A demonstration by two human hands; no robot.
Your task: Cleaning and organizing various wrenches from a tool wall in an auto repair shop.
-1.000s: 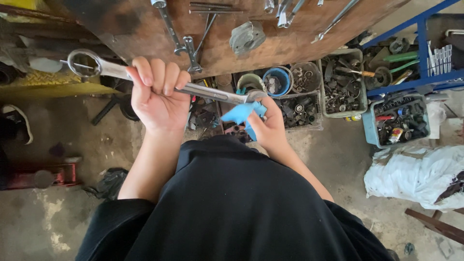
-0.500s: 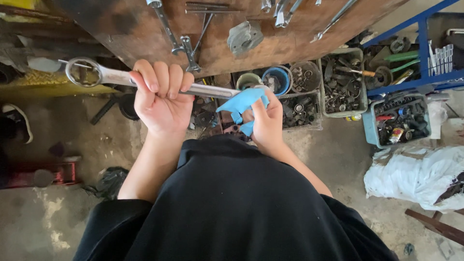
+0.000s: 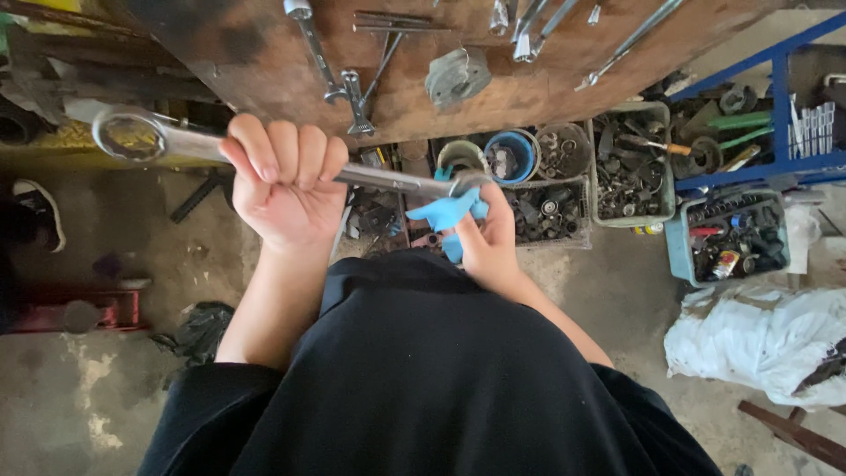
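The middle of the long steel wrench [image 3: 264,159] is hidden inside the left hand [image 3: 284,181], whose grip is closed around the shaft with the fingers curled over the top. The ring end is seen to the left of that fist; the other end is partly covered by a blue cloth [image 3: 448,214], which is pinched against the metal by the right hand [image 3: 486,236], so the shape of that end is hard to make out. The wrench is held level in the air, below the edge of the wooden table [image 3: 264,53] and above the floor. The table is cut off at the top, and the spanners [image 3: 352,88] lying on it are seen only in part. The lower view is blocked by a black garment [image 3: 423,370]. On the floor beyond the hands, a blue round tub [image 3: 515,154] and grey trays [image 3: 630,163] are filled with small metal parts. A white sack [image 3: 767,339] is seen at the right.
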